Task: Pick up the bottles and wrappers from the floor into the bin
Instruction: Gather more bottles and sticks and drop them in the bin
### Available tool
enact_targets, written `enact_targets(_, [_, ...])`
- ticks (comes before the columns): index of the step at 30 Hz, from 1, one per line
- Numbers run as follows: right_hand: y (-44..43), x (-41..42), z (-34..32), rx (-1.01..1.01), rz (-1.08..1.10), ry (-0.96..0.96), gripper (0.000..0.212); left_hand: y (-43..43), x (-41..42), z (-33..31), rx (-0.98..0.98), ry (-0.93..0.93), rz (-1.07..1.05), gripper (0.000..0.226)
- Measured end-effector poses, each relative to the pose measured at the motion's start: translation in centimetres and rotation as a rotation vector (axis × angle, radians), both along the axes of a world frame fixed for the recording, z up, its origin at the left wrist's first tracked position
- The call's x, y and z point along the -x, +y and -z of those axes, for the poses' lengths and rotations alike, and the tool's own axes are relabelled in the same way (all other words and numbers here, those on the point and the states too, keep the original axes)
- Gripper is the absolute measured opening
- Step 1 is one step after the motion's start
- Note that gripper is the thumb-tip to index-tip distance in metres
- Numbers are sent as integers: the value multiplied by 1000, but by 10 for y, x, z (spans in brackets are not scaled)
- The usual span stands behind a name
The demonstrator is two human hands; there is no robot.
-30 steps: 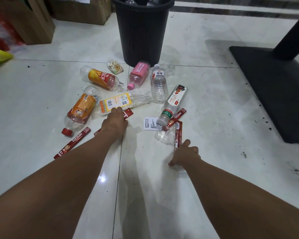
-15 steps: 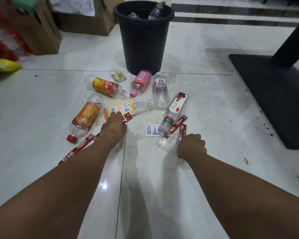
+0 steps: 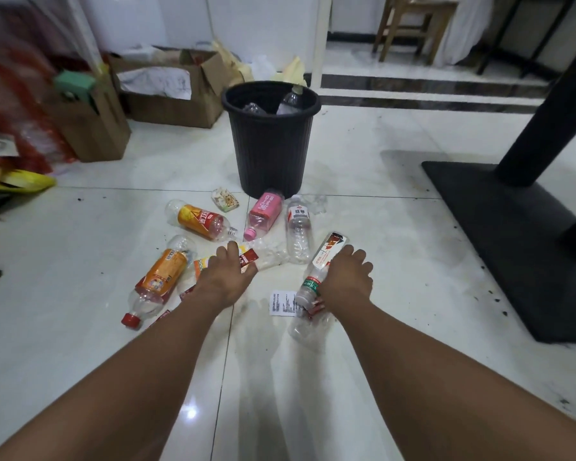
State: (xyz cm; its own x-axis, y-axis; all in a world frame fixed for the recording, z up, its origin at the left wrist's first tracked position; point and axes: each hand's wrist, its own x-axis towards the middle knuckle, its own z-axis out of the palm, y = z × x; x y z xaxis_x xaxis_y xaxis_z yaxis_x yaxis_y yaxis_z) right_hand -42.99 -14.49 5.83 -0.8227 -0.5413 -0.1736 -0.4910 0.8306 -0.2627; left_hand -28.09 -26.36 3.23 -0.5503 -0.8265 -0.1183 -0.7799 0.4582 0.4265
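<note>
On glossy white tile (image 3: 389,234), left hand (image 3: 225,277) pinching flat red sachet (image 3: 248,257), right hand (image 3: 346,277) over clear cylindrical bottle (image 3: 330,249), grip hidden.
</note>
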Motion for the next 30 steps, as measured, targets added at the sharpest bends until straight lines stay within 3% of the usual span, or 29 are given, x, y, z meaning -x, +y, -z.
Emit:
enact_targets(7, [-38,20,-49,132,-157,180,54,-41,30,-53,114,45,56,27])
enact_targets(11, [-55,35,-79,172,-221,226,62,-51,44,-86,211,-4,84,29])
enact_targets(24, [-76,116,-169,269,-241,197,66,-77,141,-199,465,-75,53,24])
enact_targets(30, [-109,140,-185,331,-228,212,69,-103,163,-213,525,-86,88,27])
